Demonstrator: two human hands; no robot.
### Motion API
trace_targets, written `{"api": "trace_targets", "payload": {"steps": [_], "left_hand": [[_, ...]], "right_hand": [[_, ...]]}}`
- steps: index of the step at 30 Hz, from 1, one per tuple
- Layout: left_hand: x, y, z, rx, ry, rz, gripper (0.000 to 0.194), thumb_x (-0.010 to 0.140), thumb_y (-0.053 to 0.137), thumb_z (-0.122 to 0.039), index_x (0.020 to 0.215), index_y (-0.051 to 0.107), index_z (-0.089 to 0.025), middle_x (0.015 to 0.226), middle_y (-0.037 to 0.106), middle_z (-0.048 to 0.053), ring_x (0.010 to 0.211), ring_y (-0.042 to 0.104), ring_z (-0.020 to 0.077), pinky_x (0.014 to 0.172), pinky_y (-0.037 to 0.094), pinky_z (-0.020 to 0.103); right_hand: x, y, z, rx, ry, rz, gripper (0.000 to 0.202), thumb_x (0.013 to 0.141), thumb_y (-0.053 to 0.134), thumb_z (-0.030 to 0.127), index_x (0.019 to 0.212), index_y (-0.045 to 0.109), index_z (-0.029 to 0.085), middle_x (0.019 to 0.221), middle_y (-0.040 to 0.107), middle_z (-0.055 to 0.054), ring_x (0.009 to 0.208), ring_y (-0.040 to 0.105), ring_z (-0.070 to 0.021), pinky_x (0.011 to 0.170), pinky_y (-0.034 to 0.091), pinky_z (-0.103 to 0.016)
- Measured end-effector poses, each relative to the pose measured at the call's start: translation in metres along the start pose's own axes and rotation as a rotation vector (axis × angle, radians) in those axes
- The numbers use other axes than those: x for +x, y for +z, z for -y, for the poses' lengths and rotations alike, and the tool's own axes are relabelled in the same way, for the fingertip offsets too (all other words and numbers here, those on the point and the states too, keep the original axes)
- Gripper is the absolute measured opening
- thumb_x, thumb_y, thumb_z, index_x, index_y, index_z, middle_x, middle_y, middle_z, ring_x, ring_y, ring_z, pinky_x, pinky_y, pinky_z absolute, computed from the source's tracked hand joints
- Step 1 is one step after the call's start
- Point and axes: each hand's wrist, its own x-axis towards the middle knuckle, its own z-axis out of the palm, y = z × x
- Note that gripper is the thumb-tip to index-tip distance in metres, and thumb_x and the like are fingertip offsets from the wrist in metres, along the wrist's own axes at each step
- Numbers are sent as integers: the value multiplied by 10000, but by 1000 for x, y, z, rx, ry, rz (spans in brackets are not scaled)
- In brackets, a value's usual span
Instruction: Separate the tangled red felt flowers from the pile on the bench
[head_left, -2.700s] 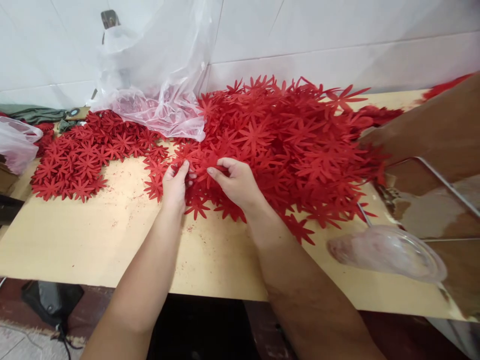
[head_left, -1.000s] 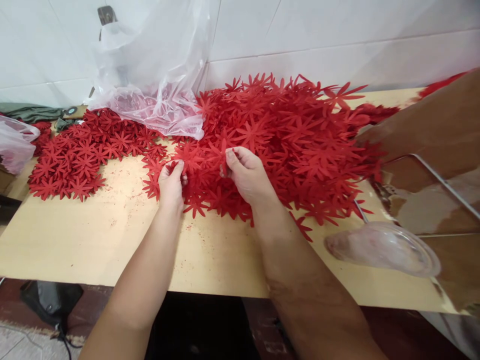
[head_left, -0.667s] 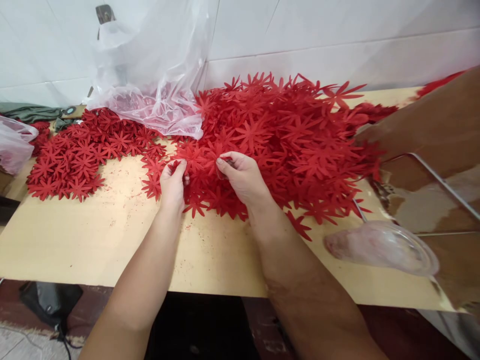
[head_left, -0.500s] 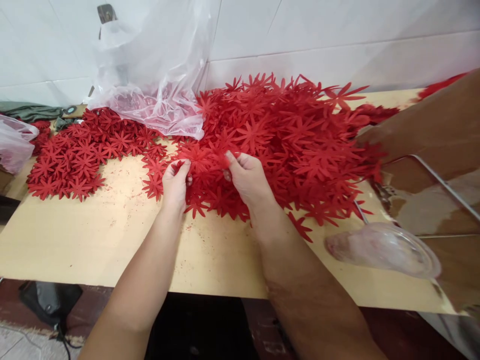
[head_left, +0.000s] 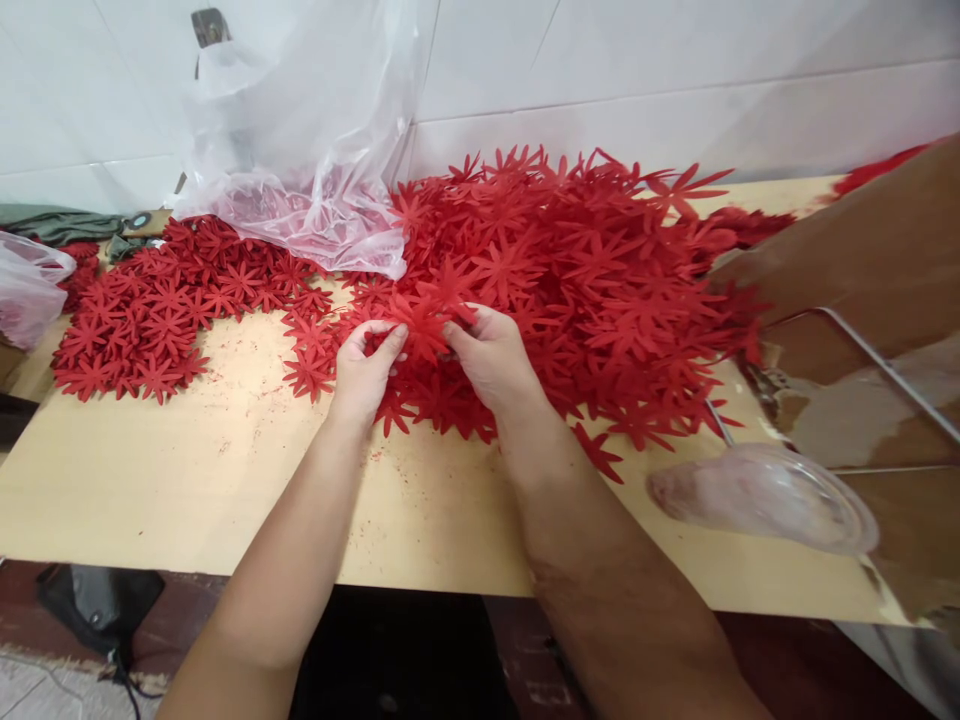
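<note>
Between my hands is a red flower-shaped piece [head_left: 424, 328] with long narrow petals. My left hand [head_left: 367, 368] pinches its left side between thumb and fingers. On the other side, my right hand [head_left: 489, 355] grips it the same way, palm turned down. Right behind and beneath them spreads a large heap of red flower pieces [head_left: 592, 270]. A lower, darker pile of similar pieces [head_left: 150, 320] lies on the left of the table.
A clear plastic bag [head_left: 315, 190] stands behind the piles against the white wall. The pale table [head_left: 247, 480] has red scraps on it. At right are a clear plastic cup [head_left: 765, 497] and a brown cardboard box [head_left: 870, 240]. Another bag [head_left: 30, 285] sits far left.
My left hand has shifted slightly right, closer to my right hand. The red piece between them now looks bunched and more upright.
</note>
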Motion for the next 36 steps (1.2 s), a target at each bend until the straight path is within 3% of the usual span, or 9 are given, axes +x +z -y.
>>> {"api": "trace_targets", "payload": {"steps": [5,8,10,14,18,20,24,31,36], "left_hand": [[-2,2,0,-24,32,74,234,593,760,-237,716,575,-164,590,579,-75,500,524,32,517,404,159],[1,1,0,-27,54,16,203,601,752,-197,674,566,-157,542,549,-83,463,472,21,527,402,164],[4,0,-2,-40,56,-81,183,629,732,-193,672,559,-155,533,537,-85,451,452,21,521,393,169],[9,-4,-4,-50,23,-223,207,639,730,-213,703,542,-155,560,536,-81,472,459,32,533,389,182],[11,-5,1,27,77,-171,212,630,735,-222,698,547,-151,589,534,-73,541,487,42,604,413,193],[11,-6,5,92,125,-108,199,626,732,-218,687,554,-151,601,535,-69,562,485,42,627,415,191],[10,-6,9,189,171,-33,175,650,710,-250,683,567,-154,624,543,-57,581,479,45,640,412,190],[7,-2,9,293,182,-14,126,673,682,-219,699,577,-155,630,552,-55,584,477,49,623,398,184],[13,-6,9,284,167,-89,134,714,641,-196,639,536,-157,587,518,-66,542,444,41,595,382,180]], "right_hand": [[-10,6,6,-195,-120,228,145,648,694,300,691,616,185,672,643,-8,714,603,-167,696,504,-307],[-12,6,7,-375,-157,273,108,703,624,279,687,616,172,679,638,-22,709,605,-179,708,503,-327],[-9,2,3,-459,-166,221,108,730,579,266,699,608,167,695,635,-33,690,603,-177,727,505,-347],[3,-11,-7,-484,-244,-50,205,750,563,276,912,623,166,942,639,-93,842,626,-202,806,517,-386],[3,-12,-5,-540,-385,-186,428,736,625,402,1115,599,205,1222,545,-121,1149,516,-257,939,461,-443],[-2,-6,1,-495,-390,-134,383,747,611,460,1032,639,205,1143,599,-103,1130,523,-250,937,455,-433],[-9,8,7,-284,-210,54,285,737,615,465,702,628,182,702,616,-27,696,572,-153,661,489,-311],[-5,10,8,31,-53,-84,118,637,700,244,642,591,200,634,574,33,585,503,-84,602,453,-245],[-2,-4,13,202,10,-215,145,700,661,281,666,539,210,654,582,38,607,552,-78,588,484,-224]]}}
